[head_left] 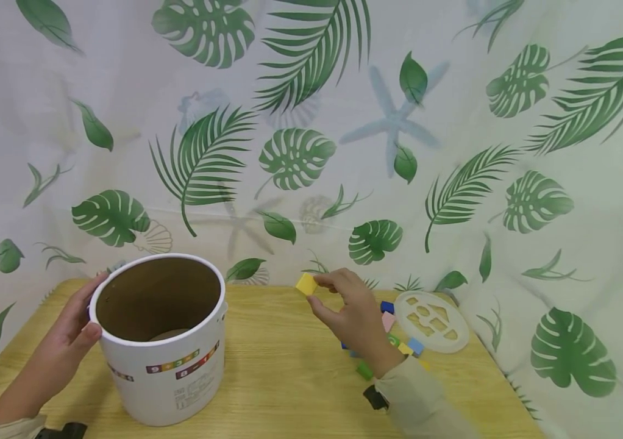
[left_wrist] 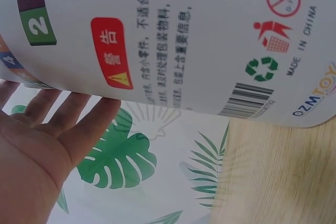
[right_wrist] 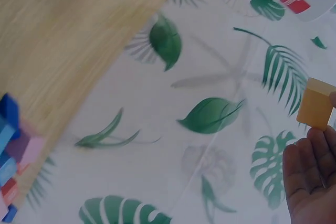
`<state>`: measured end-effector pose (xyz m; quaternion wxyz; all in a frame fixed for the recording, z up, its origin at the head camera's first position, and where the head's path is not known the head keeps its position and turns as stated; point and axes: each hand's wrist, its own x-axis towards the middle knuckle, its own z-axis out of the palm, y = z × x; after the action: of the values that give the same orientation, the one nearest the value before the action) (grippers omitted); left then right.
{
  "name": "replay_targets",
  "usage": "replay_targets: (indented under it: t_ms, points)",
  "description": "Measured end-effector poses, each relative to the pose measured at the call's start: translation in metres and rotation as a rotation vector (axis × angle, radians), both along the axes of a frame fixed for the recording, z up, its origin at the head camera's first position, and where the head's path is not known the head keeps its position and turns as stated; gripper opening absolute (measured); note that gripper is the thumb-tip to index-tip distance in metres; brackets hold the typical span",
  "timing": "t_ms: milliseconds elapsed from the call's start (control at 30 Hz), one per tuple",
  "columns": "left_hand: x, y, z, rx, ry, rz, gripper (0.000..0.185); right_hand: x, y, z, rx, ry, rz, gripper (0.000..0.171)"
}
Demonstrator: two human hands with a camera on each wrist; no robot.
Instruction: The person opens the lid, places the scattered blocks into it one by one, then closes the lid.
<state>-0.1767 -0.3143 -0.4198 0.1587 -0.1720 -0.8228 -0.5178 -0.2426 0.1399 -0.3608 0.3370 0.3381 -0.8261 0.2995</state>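
Observation:
A white cylindrical bucket [head_left: 196,366] with coloured number labels stands upright on the wooden table, its mouth uncovered. Against its left side, near the rim, rests my left hand [head_left: 64,341], thumb toward the front and fingers toward the back. The left wrist view shows the fingers of this hand [left_wrist: 50,129] fairly straight along the bucket's printed wall [left_wrist: 173,51]. To the right of the bucket, my right hand [head_left: 352,311] pinches a small yellow block [head_left: 306,284] between thumb and fingers, above the table. In the right wrist view the block [right_wrist: 315,106] appears orange-yellow.
Several coloured blocks [head_left: 388,320] lie in a pile beside and partly behind my right hand. A translucent round lid [head_left: 448,341] with shaped cut-outs lies at the table's right edge. Behind the wooden table [head_left: 273,390] hangs a leaf-patterned curtain [head_left: 300,201].

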Motion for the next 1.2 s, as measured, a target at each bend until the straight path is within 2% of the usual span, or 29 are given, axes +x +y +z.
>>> replay_targets:
  t_ms: [233, 467, 567, 667, 933, 1100, 1200]
  points:
    - [0.002, -0.004, 0.003, -0.018, -0.034, -0.02, 0.065, 0.008, -0.052, 0.016, -0.141, -0.098, 0.122, 0.025]
    - [0.0, -0.005, -0.001, 0.032, 0.024, -0.059, 0.064, 0.019, -0.091, 0.023, -0.146, -0.16, 0.225, 0.025]
    - [-0.002, -0.005, -0.002, 0.03, 0.026, -0.064, 0.064, 0.022, -0.104, 0.024, -0.154, -0.186, 0.261, 0.025]
    - [-0.003, -0.004, -0.003, 0.018, 0.013, -0.055, 0.064, 0.023, -0.115, 0.026, -0.128, -0.167, 0.269, 0.026]
    - [-0.001, -0.004, -0.007, 0.057, 0.014, -0.072, 0.063, 0.024, -0.146, 0.032, -0.007, -0.123, 0.31, 0.027]
    - [-0.003, -0.004, -0.007, 0.057, 0.009, -0.075, 0.063, 0.02, -0.161, 0.04, 0.122, -0.065, 0.237, 0.025]
    - [-0.004, -0.004, -0.007, 0.076, 0.007, -0.092, 0.063, 0.017, -0.168, 0.045, 0.169, -0.091, 0.225, 0.023]
